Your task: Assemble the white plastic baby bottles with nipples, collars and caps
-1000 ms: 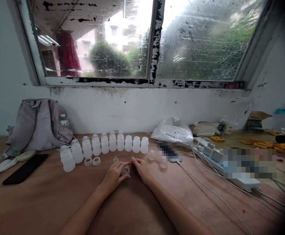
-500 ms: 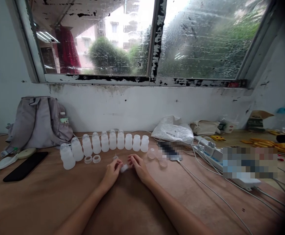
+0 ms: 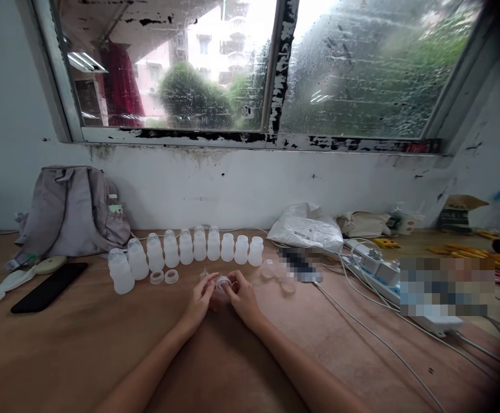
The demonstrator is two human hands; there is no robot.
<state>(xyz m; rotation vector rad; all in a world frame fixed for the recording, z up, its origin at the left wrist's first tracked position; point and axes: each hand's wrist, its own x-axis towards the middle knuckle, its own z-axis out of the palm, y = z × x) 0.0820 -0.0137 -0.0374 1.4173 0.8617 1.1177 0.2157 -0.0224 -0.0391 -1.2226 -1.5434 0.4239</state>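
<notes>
My right hand (image 3: 243, 296) is closed with thumb and fingers on a white screw ring (image 3: 223, 281), the collar kind that fits a baby bottle. My left hand (image 3: 199, 295) is bent in at the ring's left side, fingers pressed together; what they pinch is hidden. A blurred, see-through pinkish shape (image 3: 219, 302) shows under the ring between the hands. Just beyond my left fingertips lies a small clear piece, apparently a teat (image 3: 204, 272). Two more white rings (image 3: 171, 276) lie farther left. Behind them stand several frosted baby bottles (image 3: 171, 249) in a curved row, most with clear domed caps, the three rightmost uncapped.
Round translucent pieces (image 3: 288, 285) lie right of my hands, near a pixelated phone (image 3: 299, 265) on a cable. A power strip (image 3: 430, 318) with cords runs along the right. On the left are a black phone (image 3: 50, 288) and a grey backpack (image 3: 69, 212); a plastic bag (image 3: 305, 228) sits by the wall.
The white ring has come up and turned, so its round opening now shows. My right fingers have closed around it, and my left hand has shifted slightly. The view has moved a little.
</notes>
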